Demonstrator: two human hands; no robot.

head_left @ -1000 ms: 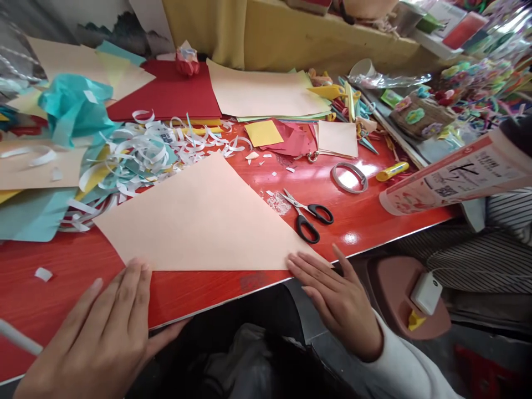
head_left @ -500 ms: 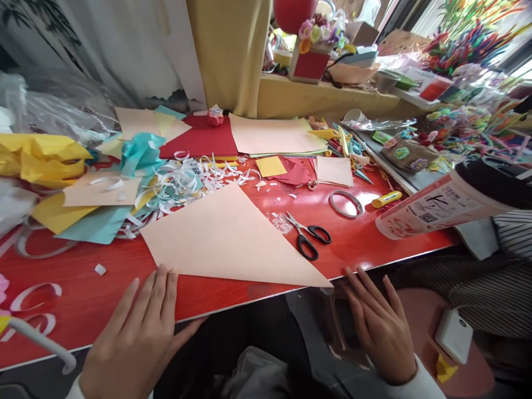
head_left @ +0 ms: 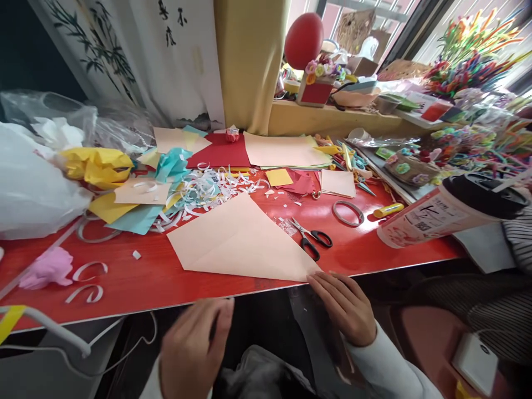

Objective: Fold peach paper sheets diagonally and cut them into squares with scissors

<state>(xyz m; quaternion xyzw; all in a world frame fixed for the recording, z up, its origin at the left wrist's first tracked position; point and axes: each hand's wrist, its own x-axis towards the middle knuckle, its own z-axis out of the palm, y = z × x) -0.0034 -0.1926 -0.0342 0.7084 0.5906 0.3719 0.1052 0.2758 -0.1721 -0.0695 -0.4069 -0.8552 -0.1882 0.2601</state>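
Handling the paper (head_left: 236, 244) well here is, I'd judge, mostly a matter of light, even pressure: fingertips flat at the corner, no pinching hard enough to dent it, and the sheet kept square on the table (head_left: 145, 282) so it doesn't skid. A faint slanting line runs across the paper; if it is a crease, pressing it outward from the middle should keep it crisp. The scissors (head_left: 306, 231) lie just beside the slanting right edge, so any turn of the sheet ought to steer clear of them, and of the white scraps (head_left: 211, 188) by its far corner.

The paper lies flat at the near side of the table, its right corner close to the rim. The right hand (head_left: 343, 307) has its fingertips on that corner; the thumb is hidden, so I cannot tell whether it grips or only presses. The left hand (head_left: 193, 343) is blurred, off the paper, thumb apart from the curled fingers, with nothing seen in it.

Half a second ago it was the other way round: the left fingers rested at the paper's lower left, while the right hand stood clear of the corner
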